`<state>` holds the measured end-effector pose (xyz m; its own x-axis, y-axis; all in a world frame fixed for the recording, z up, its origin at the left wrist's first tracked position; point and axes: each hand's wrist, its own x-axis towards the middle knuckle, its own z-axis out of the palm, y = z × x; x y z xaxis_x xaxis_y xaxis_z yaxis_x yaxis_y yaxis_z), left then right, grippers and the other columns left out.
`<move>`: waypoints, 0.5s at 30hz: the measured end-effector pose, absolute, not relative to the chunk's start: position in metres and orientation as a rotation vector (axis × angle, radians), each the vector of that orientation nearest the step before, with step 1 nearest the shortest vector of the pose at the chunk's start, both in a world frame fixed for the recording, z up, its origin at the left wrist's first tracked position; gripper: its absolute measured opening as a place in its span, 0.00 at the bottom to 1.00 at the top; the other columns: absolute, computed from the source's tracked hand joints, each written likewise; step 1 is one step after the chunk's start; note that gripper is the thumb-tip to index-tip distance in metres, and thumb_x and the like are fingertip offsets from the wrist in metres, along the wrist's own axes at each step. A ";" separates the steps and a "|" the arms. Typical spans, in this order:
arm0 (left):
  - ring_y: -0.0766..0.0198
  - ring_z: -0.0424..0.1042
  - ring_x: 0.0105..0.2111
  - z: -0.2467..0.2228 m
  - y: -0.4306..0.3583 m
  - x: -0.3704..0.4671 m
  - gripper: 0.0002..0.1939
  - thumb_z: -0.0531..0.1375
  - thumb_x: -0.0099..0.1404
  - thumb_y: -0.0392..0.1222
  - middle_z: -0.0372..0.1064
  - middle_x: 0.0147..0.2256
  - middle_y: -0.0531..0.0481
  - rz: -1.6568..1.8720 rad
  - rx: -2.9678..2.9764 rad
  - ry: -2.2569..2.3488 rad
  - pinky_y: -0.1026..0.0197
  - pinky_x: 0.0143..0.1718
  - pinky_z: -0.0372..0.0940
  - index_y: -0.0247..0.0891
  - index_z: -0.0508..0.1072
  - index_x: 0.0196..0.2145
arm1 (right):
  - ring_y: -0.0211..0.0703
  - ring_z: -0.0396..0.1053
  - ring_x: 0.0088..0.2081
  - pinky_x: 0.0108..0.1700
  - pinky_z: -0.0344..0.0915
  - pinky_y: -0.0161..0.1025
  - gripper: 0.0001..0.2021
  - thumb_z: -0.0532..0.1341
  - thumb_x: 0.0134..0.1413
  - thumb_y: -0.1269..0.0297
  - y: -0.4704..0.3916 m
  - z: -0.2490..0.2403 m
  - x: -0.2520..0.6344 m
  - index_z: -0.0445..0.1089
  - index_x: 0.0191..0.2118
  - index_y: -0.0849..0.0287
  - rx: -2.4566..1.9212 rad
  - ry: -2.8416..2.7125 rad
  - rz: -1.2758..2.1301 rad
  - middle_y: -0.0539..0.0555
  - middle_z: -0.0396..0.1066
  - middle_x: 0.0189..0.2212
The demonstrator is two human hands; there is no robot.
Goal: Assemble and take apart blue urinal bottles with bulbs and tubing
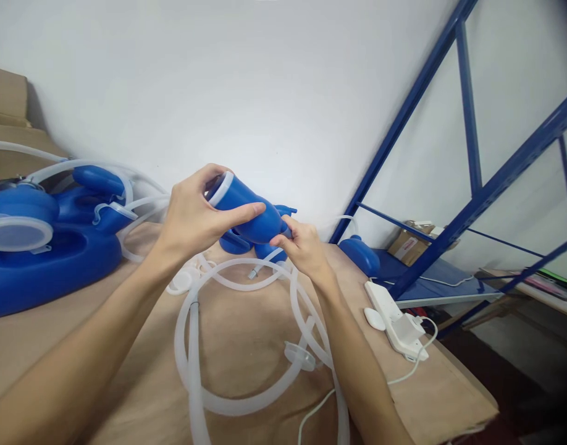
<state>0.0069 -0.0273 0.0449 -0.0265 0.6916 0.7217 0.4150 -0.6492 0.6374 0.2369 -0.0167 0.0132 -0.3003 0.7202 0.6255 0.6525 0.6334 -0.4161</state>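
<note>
Both hands hold a blue plastic funnel-shaped cup (249,210) with a white rim, tilted above the table. My left hand (195,207) wraps round its wide end, thumb stretched along the side. The narrow end is pinched between the thumb and fingers of my right hand (302,244); what else those fingers grip is hidden. Below lies a coiled translucent hose (246,405), with a clear disc-shaped cap (300,356) on it. Small white rings and caps (181,281) lie near my left wrist. More blue parts (269,250) sit behind the cup, partly covered.
Blue plastic containers (89,253) with hoses crowd the left, before cardboard boxes (8,99). A white power strip (394,318) with a plugged-in charger lies at right. A blue metal rack (469,111) stands beyond the table's right edge, holding a cardboard box (409,244).
</note>
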 end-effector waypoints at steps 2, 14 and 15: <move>0.51 0.76 0.42 0.045 -0.029 0.008 0.29 0.71 0.54 0.66 0.77 0.40 0.50 1.697 2.028 1.196 0.53 0.41 0.73 0.42 0.74 0.43 | 0.39 0.56 0.26 0.31 0.54 0.38 0.34 0.54 0.58 0.23 -0.018 0.016 0.240 0.64 0.27 0.54 -1.085 -2.048 0.079 0.47 0.62 0.22; 0.59 0.71 0.31 0.056 -0.035 -0.012 0.21 0.63 0.64 0.60 0.68 0.24 0.52 1.456 2.366 1.009 0.58 0.32 0.64 0.42 0.69 0.25 | 0.39 0.56 0.25 0.31 0.54 0.38 0.32 0.58 0.58 0.25 -0.028 0.026 0.262 0.61 0.29 0.53 -1.116 -2.104 -0.115 0.46 0.61 0.22; 0.60 0.68 0.29 0.058 -0.036 -0.015 0.23 0.65 0.62 0.61 0.65 0.22 0.53 1.366 2.404 0.991 0.59 0.30 0.62 0.41 0.67 0.23 | 0.39 0.56 0.25 0.31 0.53 0.38 0.33 0.57 0.58 0.25 -0.028 0.025 0.262 0.61 0.29 0.54 -1.109 -2.143 -0.109 0.46 0.61 0.22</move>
<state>-0.0155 -0.0357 0.0577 0.3469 0.6409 0.6847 0.4523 -0.7539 0.4766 0.2617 -0.0277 0.0250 -0.3792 0.6819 0.6255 0.7417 0.6282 -0.2351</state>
